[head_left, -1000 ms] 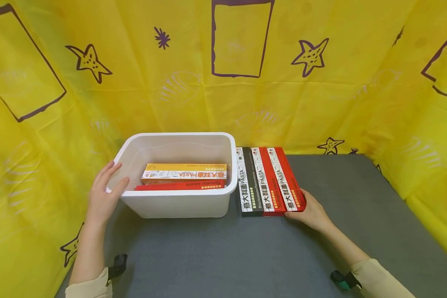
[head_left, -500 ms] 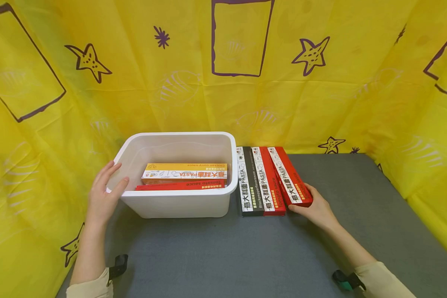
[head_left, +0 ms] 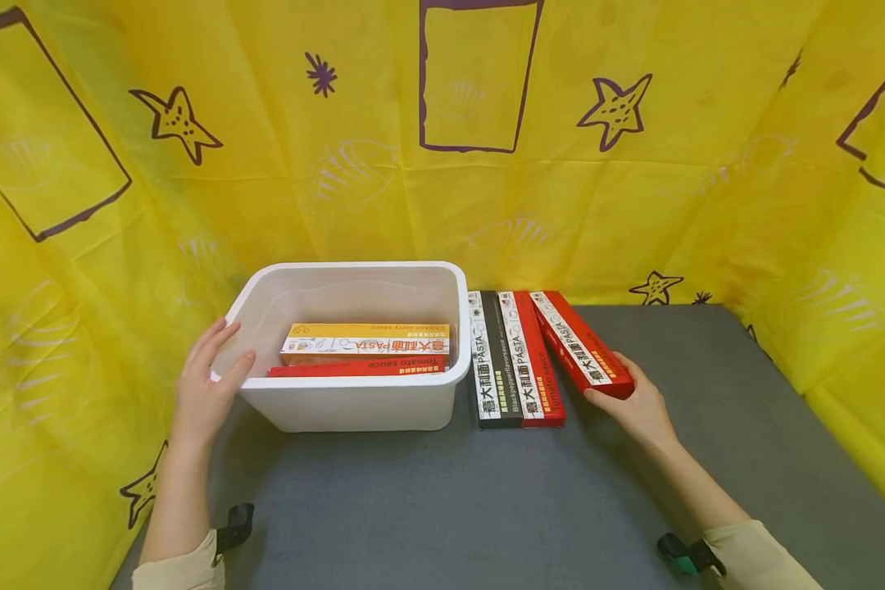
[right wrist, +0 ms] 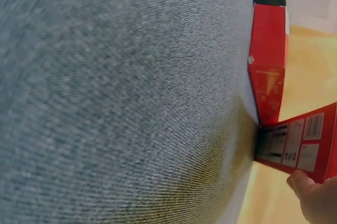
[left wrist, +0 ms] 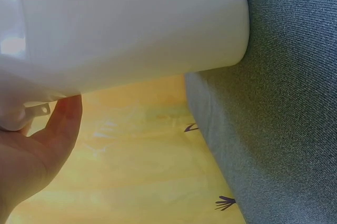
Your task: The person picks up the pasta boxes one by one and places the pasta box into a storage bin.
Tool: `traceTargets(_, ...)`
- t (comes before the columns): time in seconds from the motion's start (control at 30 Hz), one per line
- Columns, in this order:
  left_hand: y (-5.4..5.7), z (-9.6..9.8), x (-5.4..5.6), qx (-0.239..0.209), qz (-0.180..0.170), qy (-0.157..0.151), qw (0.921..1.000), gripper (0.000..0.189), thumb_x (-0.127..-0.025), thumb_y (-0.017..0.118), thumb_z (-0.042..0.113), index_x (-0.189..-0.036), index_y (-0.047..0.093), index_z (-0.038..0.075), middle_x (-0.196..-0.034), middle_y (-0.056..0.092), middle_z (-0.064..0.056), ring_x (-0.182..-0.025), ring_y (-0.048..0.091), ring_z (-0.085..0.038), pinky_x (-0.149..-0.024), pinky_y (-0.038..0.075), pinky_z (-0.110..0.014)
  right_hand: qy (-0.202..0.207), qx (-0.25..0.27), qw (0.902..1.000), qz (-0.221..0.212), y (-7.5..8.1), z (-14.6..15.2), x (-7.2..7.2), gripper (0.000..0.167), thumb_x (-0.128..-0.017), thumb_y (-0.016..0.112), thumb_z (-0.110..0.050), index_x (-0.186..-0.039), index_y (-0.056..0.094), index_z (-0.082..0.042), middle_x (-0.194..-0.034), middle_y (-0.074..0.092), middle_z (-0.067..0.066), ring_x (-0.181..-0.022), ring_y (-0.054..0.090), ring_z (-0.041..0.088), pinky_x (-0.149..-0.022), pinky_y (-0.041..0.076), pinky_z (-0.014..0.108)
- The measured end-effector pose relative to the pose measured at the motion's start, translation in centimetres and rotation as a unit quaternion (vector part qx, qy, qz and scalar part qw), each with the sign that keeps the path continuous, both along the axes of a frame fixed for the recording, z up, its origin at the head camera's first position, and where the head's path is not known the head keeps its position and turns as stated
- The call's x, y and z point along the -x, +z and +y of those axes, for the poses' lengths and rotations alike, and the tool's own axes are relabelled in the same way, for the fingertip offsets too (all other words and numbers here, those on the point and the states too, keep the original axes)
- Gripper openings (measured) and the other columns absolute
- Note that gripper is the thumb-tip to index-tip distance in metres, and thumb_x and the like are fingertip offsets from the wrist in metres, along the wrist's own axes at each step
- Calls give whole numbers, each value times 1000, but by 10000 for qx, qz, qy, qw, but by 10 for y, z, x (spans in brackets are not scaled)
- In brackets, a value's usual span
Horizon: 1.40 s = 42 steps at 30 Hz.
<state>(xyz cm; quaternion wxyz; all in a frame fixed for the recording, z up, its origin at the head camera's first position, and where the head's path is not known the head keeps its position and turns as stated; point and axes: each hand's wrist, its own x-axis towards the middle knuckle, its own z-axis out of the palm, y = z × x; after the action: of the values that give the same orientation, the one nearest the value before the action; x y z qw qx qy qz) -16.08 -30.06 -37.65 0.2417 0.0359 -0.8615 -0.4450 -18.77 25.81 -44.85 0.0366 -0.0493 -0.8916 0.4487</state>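
My right hand (head_left: 637, 406) pinches the near end of a red tomato sauce pasta box (head_left: 583, 348), thumb on its left side. That near end is raised off the table while the far end stays low, as the right wrist view also shows with the box's underside (right wrist: 295, 142) and barcode. To its left lie a second red pasta box (head_left: 533, 360) and a black pepper pasta box (head_left: 496, 360), flat and side by side. My left hand (head_left: 206, 381) holds the left rim of a white plastic bin (head_left: 361, 406), near a small handle end (left wrist: 38, 110).
Inside the bin, a yellow chicken curry pasta box (head_left: 365, 331) and a red tomato sauce box (head_left: 354, 369) lie crosswise. The dark grey cloth-covered table (head_left: 413, 508) is backed by a yellow printed curtain (head_left: 354, 213) on three sides.
The rightmost red box has swung away from its neighbour, its near end moving right and up with my right hand. My left hand and the bin have stayed put.
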Motion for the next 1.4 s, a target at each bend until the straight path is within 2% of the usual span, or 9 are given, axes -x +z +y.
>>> traceTargets(0.27,0,1,1,27,67,31,10000,49,-93,59,24,-139,53,6,-151,40,-11,-141,30,-33,-112,17,-62,-197,357,9991,106,5,1,2,82,-84,73,-36,-151,34,-9,-137,48,27,-117,48,36,-90,40,42)
traceTargets(0.4,0,1,0,4,82,44,10000,49,-93,59,23,-139,53,6,-151,40,-11,-141,31,-32,-112,17,-61,-291,1037,9942,52,9,1,2,77,-87,71,-31,-151,35,-8,-139,45,23,-116,45,28,-86,40,28)
traceTargets(0.5,1,1,0,-28,63,33,10000,50,-94,58,24,-139,52,6,-152,39,-11,-141,30,-33,-112,16,-62,-425,1883,9812,-82,15,0,2,74,-90,69,-27,-151,33,-6,-140,40,17,-111,43,19,-82,41,18)
traceTargets(0.67,2,1,-2,-80,30,29,10000,50,-94,58,25,-140,52,6,-153,38,-11,-142,28,-32,-112,14,-63,-490,3453,9371,-166,24,2,2,71,-92,66,-15,-150,29,2,-132,36,7,-105,46,10,-82,46,11)
traceTargets(0.73,1,1,-1,-76,43,37,10000,50,-94,58,25,-140,52,6,-153,39,-10,-142,29,-32,-112,15,-63,-466,3842,9219,-154,26,3,1,69,-92,65,-12,-149,29,3,-130,36,4,-106,46,11,-84,47,12)
traceTargets(0.8,1,1,-1,-64,49,36,10000,50,-94,58,25,-140,52,7,-152,39,-10,-141,29,-32,-112,15,-63,-474,4044,9133,-82,28,3,-1,68,-92,65,-11,-148,31,3,-128,36,3,-107,46,12,-85,48,13)
traceTargets(0.97,0,1,-1,-69,47,31,10000,50,-94,58,25,-140,52,7,-153,38,-11,-141,29,-33,-111,15,-63,-265,4393,8976,253,36,3,-5,62,-92,65,-8,-146,35,1,-127,37,2,-110,46,14,-87,49,16)
traceTargets(1.2,0,1,-1,-84,70,60,9999,50,-94,58,25,-140,52,7,-152,39,-10,-141,30,-33,-112,16,-62,315,4709,8788,702,50,-1,-14,56,-93,60,-2,-144,38,-1,-130,39,5,-114,44,18,-89,49,19)
traceTargets(1.4,0,2,-1,-119,73,55,9999,50,-94,58,25,-140,52,7,-153,39,-10,-141,30,-32,-112,16,-62,782,4680,8745,1008,63,-7,-21,50,-93,57,2,-142,44,-4,-133,42,7,-116,44,20,-88,50,21)
